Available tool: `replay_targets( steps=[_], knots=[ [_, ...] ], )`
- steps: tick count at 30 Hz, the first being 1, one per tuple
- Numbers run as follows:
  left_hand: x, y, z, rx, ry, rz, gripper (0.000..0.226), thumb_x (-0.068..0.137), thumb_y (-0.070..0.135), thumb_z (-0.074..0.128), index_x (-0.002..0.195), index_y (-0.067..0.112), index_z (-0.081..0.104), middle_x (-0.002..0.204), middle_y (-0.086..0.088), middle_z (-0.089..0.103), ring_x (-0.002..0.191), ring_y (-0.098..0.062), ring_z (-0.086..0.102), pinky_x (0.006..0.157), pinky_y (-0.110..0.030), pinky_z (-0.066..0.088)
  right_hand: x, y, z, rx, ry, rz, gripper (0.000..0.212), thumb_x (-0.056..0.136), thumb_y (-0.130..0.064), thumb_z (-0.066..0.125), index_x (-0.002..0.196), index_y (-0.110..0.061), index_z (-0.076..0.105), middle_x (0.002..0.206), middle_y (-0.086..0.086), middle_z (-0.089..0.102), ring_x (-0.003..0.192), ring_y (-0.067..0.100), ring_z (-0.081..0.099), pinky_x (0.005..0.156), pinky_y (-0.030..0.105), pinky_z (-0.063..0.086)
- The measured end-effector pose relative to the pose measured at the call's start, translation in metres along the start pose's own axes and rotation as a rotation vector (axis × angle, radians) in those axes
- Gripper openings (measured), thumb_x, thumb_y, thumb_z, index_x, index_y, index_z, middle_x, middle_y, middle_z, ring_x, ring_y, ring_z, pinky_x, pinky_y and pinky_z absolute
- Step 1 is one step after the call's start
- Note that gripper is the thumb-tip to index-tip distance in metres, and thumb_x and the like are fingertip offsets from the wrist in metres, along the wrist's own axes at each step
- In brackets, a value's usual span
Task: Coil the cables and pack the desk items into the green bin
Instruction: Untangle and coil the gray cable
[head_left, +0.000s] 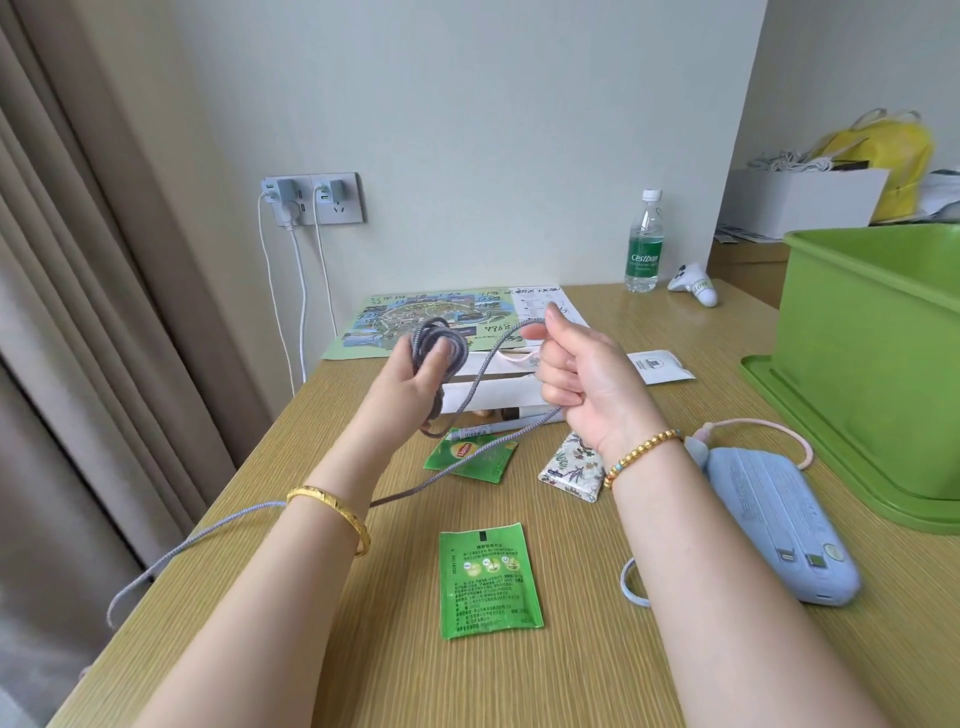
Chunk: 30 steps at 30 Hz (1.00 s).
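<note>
The left hand (415, 371) holds several loops of a grey braided cable (441, 343) wound around its fingers, above the wooden desk (597, 649), while the right hand (576, 374) pinches the same cable between thumb and forefinger just beside the coil, its other fingers curled. From the right hand the free length drops to the desk, passes under the left forearm and hangs over the desk's left edge. The green bin (872, 358) stands at the right, well apart from both hands; 2 green tea sachets, the nearer (488, 579) and the farther (470, 454), and a blue power bank (779, 514) lie on the desk.
</note>
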<state>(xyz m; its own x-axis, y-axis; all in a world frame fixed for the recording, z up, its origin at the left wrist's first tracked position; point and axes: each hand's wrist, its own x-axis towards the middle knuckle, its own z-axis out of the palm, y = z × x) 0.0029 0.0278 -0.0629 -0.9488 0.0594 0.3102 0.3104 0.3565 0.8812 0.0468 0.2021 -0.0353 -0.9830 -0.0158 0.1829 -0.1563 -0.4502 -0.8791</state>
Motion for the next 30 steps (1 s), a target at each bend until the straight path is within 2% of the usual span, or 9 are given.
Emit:
replay_targets(
  steps=[2, 4, 7, 13, 17, 20, 22, 26, 30],
  knots=[
    [-0.006, 0.003, 0.001, 0.017, -0.126, 0.057, 0.013, 0.087, 0.049, 0.054, 0.089, 0.037, 0.048, 0.077, 0.018, 0.058, 0.065, 0.005, 0.056, 0.063, -0.022, 0.04, -0.001, 0.0, 0.001, 0.009, -0.06, -0.02, 0.027, 0.096, -0.024, 0.044, 0.088, -0.006, 0.063, 0.041, -0.012, 0.021, 0.034, 0.001, 0.016, 0.033, 0.015, 0.011],
    [-0.01, 0.004, 0.003, 0.037, -0.28, 0.089, 0.033, 0.078, 0.047, 0.066, 0.103, 0.04, 0.046, 0.095, 0.019, 0.062, 0.081, 0.014, 0.057, 0.075, -0.018, 0.044, -0.002, -0.001, 0.003, -0.003, -0.115, -0.03, 0.026, 0.097, -0.022, 0.044, 0.094, -0.006, 0.063, 0.042, -0.012, 0.023, 0.035, 0.001, 0.017, 0.034, 0.015, 0.012],
    [-0.011, 0.004, 0.007, 0.094, -0.419, 0.092, 0.058, 0.076, 0.031, 0.075, 0.12, 0.032, 0.038, 0.113, 0.01, 0.061, 0.103, -0.003, 0.059, 0.089, -0.022, 0.046, -0.004, -0.001, 0.005, -0.03, -0.158, -0.043, 0.026, 0.097, -0.021, 0.042, 0.096, -0.005, 0.063, 0.043, -0.012, 0.023, 0.035, 0.001, 0.017, 0.034, 0.015, 0.012],
    [-0.017, 0.008, 0.006, 0.18, -0.492, 0.148, 0.049, 0.089, 0.015, 0.057, 0.133, 0.024, 0.035, 0.121, -0.004, 0.06, 0.113, -0.021, 0.057, 0.099, -0.043, 0.045, -0.005, -0.002, 0.006, -0.029, -0.137, -0.091, 0.026, 0.098, -0.02, 0.041, 0.097, -0.007, 0.063, 0.044, -0.011, 0.023, 0.036, 0.001, 0.018, 0.034, 0.015, 0.013],
    [-0.022, 0.015, 0.005, 0.073, -0.52, 0.11, 0.044, 0.091, 0.015, 0.056, 0.129, 0.028, 0.04, 0.112, -0.009, 0.062, 0.09, -0.019, 0.057, 0.081, -0.04, 0.051, -0.003, -0.002, 0.003, -0.073, -0.093, -0.106, 0.021, 0.097, -0.016, 0.042, 0.097, -0.01, 0.063, 0.049, -0.01, 0.031, 0.038, 0.001, 0.022, 0.035, 0.014, 0.012],
    [-0.026, 0.021, 0.002, -0.032, -0.524, 0.095, 0.004, 0.094, 0.021, 0.053, 0.096, 0.024, 0.054, 0.074, 0.003, 0.059, 0.062, -0.009, 0.053, 0.054, -0.022, 0.048, -0.001, 0.001, 0.0, -0.242, -0.011, -0.106, 0.009, 0.094, -0.013, 0.05, 0.088, -0.016, 0.057, 0.063, -0.006, 0.036, 0.045, 0.002, 0.027, 0.033, 0.011, 0.017],
    [-0.027, 0.022, 0.002, -0.045, -0.464, 0.095, 0.021, 0.098, 0.023, 0.043, 0.08, 0.019, 0.052, 0.064, 0.004, 0.052, 0.049, -0.005, 0.047, 0.046, -0.017, 0.041, 0.0, 0.004, 0.0, -0.405, 0.032, -0.059, 0.008, 0.09, -0.019, 0.058, 0.086, -0.02, 0.051, 0.07, -0.007, 0.042, 0.051, 0.005, 0.032, 0.034, 0.011, 0.021],
    [-0.024, 0.022, 0.004, -0.045, -0.35, 0.035, 0.024, 0.1, 0.018, 0.035, 0.082, 0.013, 0.051, 0.068, -0.002, 0.056, 0.044, -0.004, 0.047, 0.043, -0.015, 0.039, -0.001, 0.011, 0.004, -0.507, -0.049, 0.055, 0.018, 0.085, -0.024, 0.065, 0.096, -0.022, 0.052, 0.074, -0.006, 0.051, 0.057, 0.007, 0.037, 0.036, 0.013, 0.024],
    [-0.023, 0.021, 0.007, -0.053, -0.305, 0.028, 0.023, 0.099, 0.017, 0.036, 0.08, 0.015, 0.049, 0.063, 0.0, 0.056, 0.042, -0.006, 0.05, 0.042, -0.015, 0.04, -0.001, 0.011, 0.006, -0.533, -0.037, 0.034, 0.017, 0.086, -0.018, 0.064, 0.099, -0.02, 0.054, 0.079, -0.006, 0.056, 0.055, 0.004, 0.039, 0.036, 0.012, 0.026]
  ],
)
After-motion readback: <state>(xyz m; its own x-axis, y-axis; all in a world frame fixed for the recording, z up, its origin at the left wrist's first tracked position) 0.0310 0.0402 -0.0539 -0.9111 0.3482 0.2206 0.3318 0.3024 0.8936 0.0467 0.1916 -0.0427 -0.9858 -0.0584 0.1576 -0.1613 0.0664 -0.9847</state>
